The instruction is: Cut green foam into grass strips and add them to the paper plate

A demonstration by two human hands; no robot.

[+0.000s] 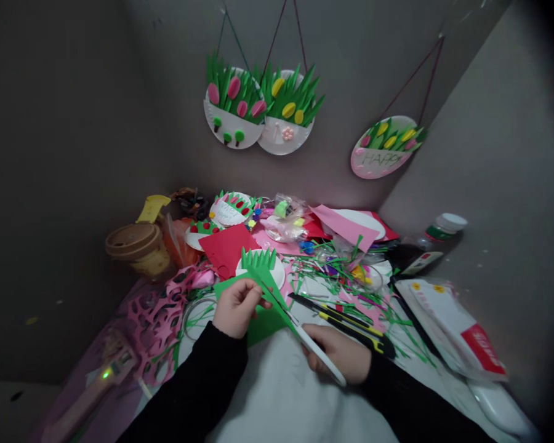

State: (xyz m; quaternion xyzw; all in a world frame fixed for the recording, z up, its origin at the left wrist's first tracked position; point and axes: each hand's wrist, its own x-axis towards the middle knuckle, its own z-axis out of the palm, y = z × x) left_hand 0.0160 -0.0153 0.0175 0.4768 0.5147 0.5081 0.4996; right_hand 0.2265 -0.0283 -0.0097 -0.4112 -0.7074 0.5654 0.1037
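1. Green paper [270,283] is held over the surface [268,400], near the white plate [279,274] with its paper grass.
2. The left hand [235,307] pinches it between thumb and fingers; the right hand [339,354] grips the white-handled scissors [321,354], blades along the paper.
3. It should handle as light and limp, easily creased or torn, with little slip.
4. Best hold: a soft pinch close beside the blades, fingertips off the cutting line, keeping it flat.

Dim, greyish light; small green glow lower left; right edge black, corners dark; wide-angle stretch; bottle and outer tabletop [258,394] soft.
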